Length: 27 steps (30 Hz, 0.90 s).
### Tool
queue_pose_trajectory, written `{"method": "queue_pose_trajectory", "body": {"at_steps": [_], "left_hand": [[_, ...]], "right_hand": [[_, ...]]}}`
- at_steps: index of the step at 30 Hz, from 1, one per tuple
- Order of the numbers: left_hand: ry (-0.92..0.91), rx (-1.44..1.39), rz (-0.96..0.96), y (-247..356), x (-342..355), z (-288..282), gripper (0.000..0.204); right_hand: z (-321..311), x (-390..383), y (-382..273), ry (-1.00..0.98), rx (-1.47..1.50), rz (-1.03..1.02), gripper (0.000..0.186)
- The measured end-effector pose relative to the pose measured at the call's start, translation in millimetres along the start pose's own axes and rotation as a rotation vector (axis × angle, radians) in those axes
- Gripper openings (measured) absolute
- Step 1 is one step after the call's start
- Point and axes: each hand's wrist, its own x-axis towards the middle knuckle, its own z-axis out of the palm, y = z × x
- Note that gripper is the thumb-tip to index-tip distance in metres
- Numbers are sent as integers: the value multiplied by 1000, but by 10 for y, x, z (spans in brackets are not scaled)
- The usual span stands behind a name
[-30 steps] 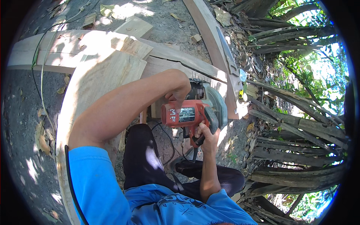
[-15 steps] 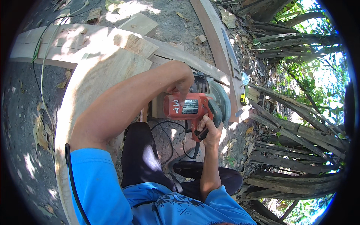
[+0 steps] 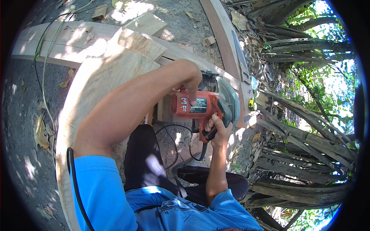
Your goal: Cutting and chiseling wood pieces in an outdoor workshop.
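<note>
A red circular saw (image 3: 202,104) with a grey blade guard rests on the end of a pale wooden plank (image 3: 175,57). My right hand (image 3: 218,129) is wrapped around the saw's black rear handle below the motor. My left hand (image 3: 191,79) presses down on the saw's top, fingers bent over the motor housing, its forearm crossing a wide curved board (image 3: 94,82). The saw's black cord (image 3: 181,134) loops down toward my dark trouser leg.
Short wood offcuts (image 3: 140,40) lie on the planks. A long brown beam (image 3: 223,36) runs at the right with a yellow tape measure (image 3: 252,104) beside it. A thin cable (image 3: 44,69) trails over the gravel at the left. Dry branches and a rough fence (image 3: 304,134) crowd the right.
The view has tilted slightly, so saw and hands sit a little higher in the picture. Both hands keep the same grip on the saw.
</note>
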Motion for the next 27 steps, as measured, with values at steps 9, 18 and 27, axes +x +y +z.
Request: {"method": "queue_pose_trajectory", "body": {"at_steps": [9, 18, 27], "left_hand": [[21, -48, 7, -38, 32, -17, 76], [32, -54, -12, -55, 20, -16, 77], [56, -49, -2, -77, 74, -6, 73]], "right_hand": [[-5, 60, 2, -15, 22, 0, 17], [32, 85, -13, -15, -32, -14, 18], [26, 116, -19, -22, -51, -20, 20]]}}
